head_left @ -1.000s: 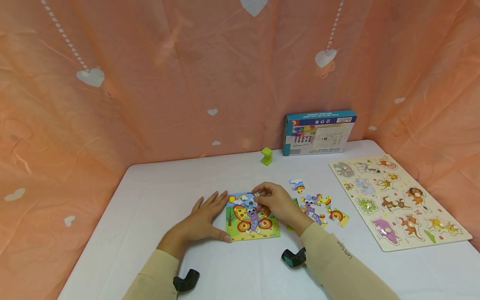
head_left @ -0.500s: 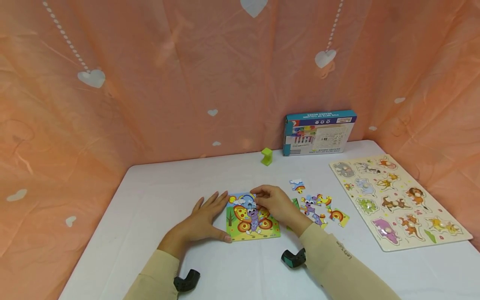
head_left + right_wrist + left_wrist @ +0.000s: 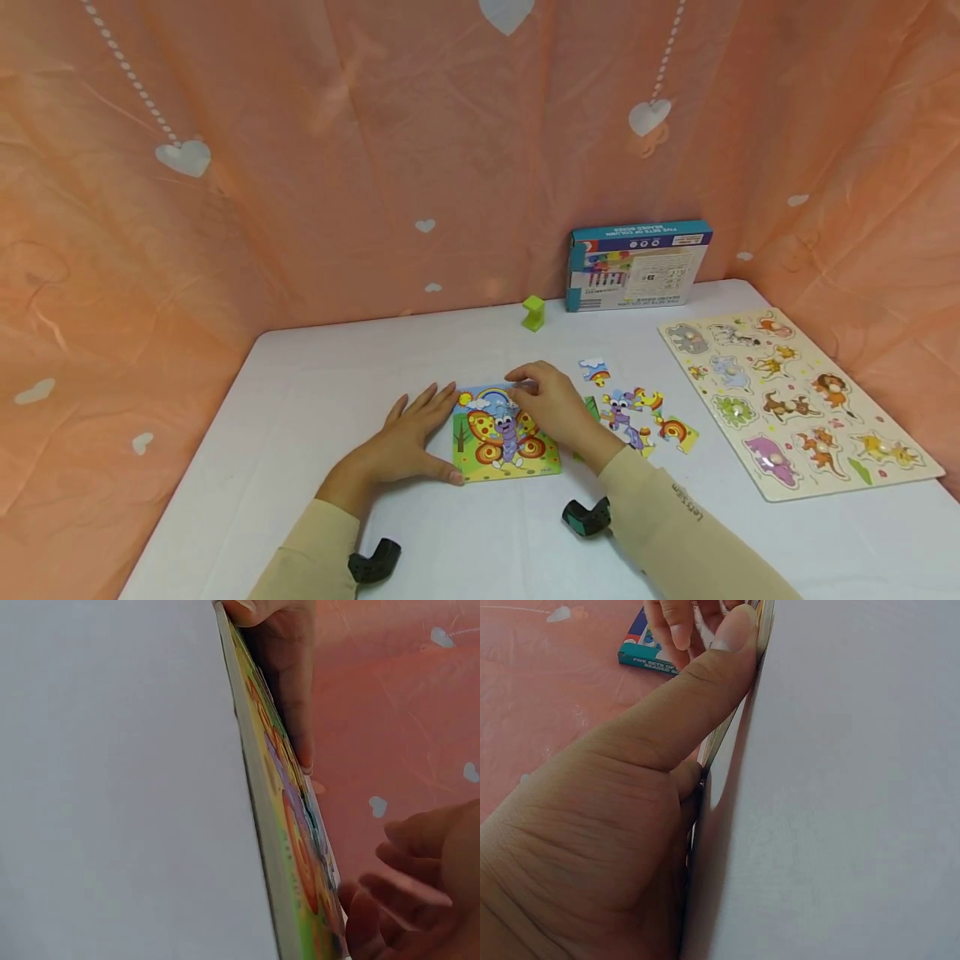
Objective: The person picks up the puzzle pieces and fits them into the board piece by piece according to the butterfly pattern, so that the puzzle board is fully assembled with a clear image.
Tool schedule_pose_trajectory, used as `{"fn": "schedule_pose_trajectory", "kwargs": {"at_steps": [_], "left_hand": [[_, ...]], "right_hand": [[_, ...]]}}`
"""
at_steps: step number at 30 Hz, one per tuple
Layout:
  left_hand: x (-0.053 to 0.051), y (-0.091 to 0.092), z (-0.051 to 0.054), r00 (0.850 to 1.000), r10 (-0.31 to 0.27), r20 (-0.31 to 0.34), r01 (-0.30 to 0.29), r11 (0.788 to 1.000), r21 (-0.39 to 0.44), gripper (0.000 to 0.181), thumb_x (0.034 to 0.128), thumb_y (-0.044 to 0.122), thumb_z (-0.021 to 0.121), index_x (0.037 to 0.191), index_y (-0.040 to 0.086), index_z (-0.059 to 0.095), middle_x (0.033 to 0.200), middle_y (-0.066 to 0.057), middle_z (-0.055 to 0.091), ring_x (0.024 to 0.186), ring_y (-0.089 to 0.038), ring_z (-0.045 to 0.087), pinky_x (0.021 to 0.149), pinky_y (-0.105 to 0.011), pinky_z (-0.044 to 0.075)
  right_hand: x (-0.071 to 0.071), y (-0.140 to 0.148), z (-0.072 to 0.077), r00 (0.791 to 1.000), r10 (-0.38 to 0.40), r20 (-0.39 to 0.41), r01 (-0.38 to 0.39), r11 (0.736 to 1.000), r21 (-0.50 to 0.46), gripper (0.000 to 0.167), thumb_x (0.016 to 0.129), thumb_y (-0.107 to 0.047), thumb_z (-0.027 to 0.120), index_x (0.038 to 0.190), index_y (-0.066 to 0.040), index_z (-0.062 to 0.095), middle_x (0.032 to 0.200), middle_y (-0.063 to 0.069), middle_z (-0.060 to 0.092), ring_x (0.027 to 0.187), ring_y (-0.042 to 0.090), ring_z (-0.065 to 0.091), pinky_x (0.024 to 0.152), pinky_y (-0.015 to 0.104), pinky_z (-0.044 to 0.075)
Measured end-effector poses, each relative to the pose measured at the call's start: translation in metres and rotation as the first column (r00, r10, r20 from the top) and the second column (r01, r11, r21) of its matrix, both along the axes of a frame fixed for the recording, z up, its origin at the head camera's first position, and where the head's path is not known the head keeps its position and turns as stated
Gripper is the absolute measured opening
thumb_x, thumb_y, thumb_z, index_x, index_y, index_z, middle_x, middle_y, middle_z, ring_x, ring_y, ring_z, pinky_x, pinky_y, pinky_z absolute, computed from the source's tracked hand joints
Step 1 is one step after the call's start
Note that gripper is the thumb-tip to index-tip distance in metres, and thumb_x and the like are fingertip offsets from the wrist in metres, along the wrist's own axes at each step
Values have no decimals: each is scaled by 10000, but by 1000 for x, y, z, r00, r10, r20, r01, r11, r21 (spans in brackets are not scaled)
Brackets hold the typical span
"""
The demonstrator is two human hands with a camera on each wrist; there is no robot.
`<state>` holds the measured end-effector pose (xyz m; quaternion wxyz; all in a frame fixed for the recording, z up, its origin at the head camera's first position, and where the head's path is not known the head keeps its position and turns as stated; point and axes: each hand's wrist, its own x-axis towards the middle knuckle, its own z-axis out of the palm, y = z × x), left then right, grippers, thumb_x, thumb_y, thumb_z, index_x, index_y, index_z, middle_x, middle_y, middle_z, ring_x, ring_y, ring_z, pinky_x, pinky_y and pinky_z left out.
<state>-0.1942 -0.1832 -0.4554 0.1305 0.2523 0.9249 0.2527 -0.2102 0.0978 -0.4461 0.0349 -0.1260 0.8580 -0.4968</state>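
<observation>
In the head view, a square butterfly jigsaw puzzle (image 3: 506, 442) lies flat on the table between both hands. My left hand (image 3: 408, 442) rests along its left side with fingers spread, the thumb against the near left corner. The left wrist view shows that thumb (image 3: 705, 690) on the board's edge. My right hand (image 3: 551, 404) is over the puzzle's far right corner, fingers loosely bent, with no piece seen between them. In the right wrist view those fingers (image 3: 405, 892) are close to the puzzle's edge; the corner beneath them is partly hidden.
Several loose jigsaw pieces (image 3: 621, 412) lie right of the right hand, one cloud piece (image 3: 595, 371) farther back. A wooden animal peg board (image 3: 798, 404) lies at the right. A green block (image 3: 533, 313) and an upright box (image 3: 637, 267) stand at the back.
My right hand has shifted slightly and its fingers have loosened and risen off the puzzle's upper part. More of the rainbow now shows and looks flush. The left hand has stayed put.
</observation>
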Motion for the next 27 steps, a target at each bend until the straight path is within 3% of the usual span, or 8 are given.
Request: {"fn": "schedule_pose_trajectory", "kwargs": {"at_steps": [2,4,8,10,12,16,22,27], "left_hand": [[0,0,0,1000,-5,-3,5,1000,0,1298,755,660,924,1747,147,262,1804,-14,181,1661,-322,14,1280,-603,-100],[0,-1,0,1000,-10,-7,10,1000,3,1298,759,660,922,1746,137,261,1804,-22,183,1660,-329,18,1278,-610,-98],[-1,-2,0,1000,-21,-13,21,1000,4,1298,765,665,917,1745,128,258,1803,-26,182,1660,-333,24,1277,-616,-92],[-1,-2,0,1000,-25,-13,25,1000,-1,1297,767,670,913,1747,131,254,1804,-21,177,1660,-328,23,1278,-614,-92],[-1,-2,0,1000,-26,-13,26,1000,-5,1298,768,674,910,1747,134,251,1804,-17,173,1660,-324,20,1278,-613,-92],[0,-1,1,1000,-24,-9,24,1000,-8,1300,768,673,911,1748,134,248,1804,-17,167,1660,-325,17,1277,-614,-93],[0,-1,2,1000,-21,-5,21,1000,-6,1300,767,664,916,1747,133,247,1804,-19,168,1660,-326,17,1279,-610,-93],[0,0,2,1000,-23,-5,23,1000,-6,1299,765,660,918,1747,134,249,1804,-20,170,1660,-324,18,1279,-609,-91]], "right_hand": [[0,0,2,995,76,-69,-68,992,103,266,1077,-141,710,1330,-68,749,1353,80,686,1224,274,647,1089,486,526],[2,-1,3,976,182,-117,-154,964,215,306,1080,-157,710,1368,-57,738,1400,91,686,1329,301,611,1150,509,478],[5,-2,7,901,390,-188,-288,864,412,358,1076,-181,707,1403,-38,730,1481,104,660,1460,355,521,1208,565,399],[6,-3,8,868,452,-206,-315,821,475,358,1070,-203,715,1393,-51,745,1486,92,663,1465,354,521,1205,584,397],[8,-4,8,850,483,-211,-325,796,511,359,1069,-230,721,1391,-75,754,1493,75,662,1461,338,531,1202,590,399],[9,-4,6,850,489,-196,-324,779,537,376,1069,-269,733,1404,-98,751,1506,69,652,1454,312,542,1193,598,407],[10,-5,7,862,471,-187,-302,774,557,363,1068,-292,733,1388,-122,765,1497,57,660,1444,305,551,1172,614,417],[12,-5,9,858,479,-187,-314,776,547,360,1063,-273,742,1386,-116,765,1483,58,670,1427,308,569,1172,610,425]]}}
